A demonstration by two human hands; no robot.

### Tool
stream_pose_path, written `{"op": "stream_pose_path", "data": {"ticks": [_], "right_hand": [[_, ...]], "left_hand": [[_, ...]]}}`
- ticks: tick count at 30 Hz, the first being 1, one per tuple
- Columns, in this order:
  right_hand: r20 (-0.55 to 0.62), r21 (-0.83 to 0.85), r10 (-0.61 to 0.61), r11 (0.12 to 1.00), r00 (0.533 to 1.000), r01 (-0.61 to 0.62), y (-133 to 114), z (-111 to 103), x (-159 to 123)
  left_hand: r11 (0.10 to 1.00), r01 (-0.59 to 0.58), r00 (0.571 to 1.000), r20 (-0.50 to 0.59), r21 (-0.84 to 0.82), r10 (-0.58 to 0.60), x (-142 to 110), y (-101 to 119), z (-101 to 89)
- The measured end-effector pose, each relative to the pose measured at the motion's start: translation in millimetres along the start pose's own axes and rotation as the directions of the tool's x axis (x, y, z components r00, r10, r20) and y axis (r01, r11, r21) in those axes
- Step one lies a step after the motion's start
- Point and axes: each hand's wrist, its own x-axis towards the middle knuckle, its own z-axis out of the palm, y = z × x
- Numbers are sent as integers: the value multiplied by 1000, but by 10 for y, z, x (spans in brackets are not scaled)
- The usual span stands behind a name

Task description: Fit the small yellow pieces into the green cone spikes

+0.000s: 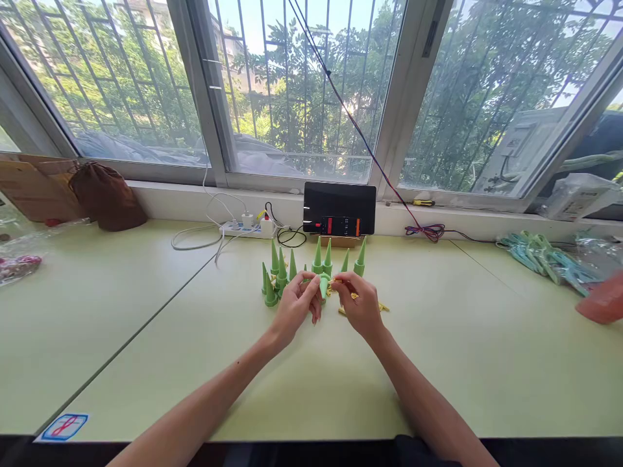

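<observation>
My left hand (298, 301) grips a small green cone (324, 285) between thumb and fingers, its pointed end tilted down toward me. Close beside it, the fingertips of my right hand (359, 301) are pinched together at the cone's right side. A small yellowish bit seems to show at those fingertips, too small to name. Several more green cones (282, 275) stand upright on the table just beyond my hands, points up. Small yellow pieces (383, 307) lie on the table behind and beside my right hand, partly hidden by it.
Behind the cones, a phone (341, 226) leans against a dark tablet (339, 194). A white power strip (243, 229) with cables lies to its left. A brown drawstring bag (107, 198) stands at the far left. Bundled green straps (545, 256) and a red item (602, 299) lie on the right.
</observation>
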Motion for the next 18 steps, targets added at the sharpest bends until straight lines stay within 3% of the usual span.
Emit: {"op": "stream_pose_path", "data": {"ticks": [18], "right_hand": [[37,77,38,996,999,-41,4,-8,-1]], "left_hand": [[999,7,1000,19,-43,-6,11,-39,-20]]}}
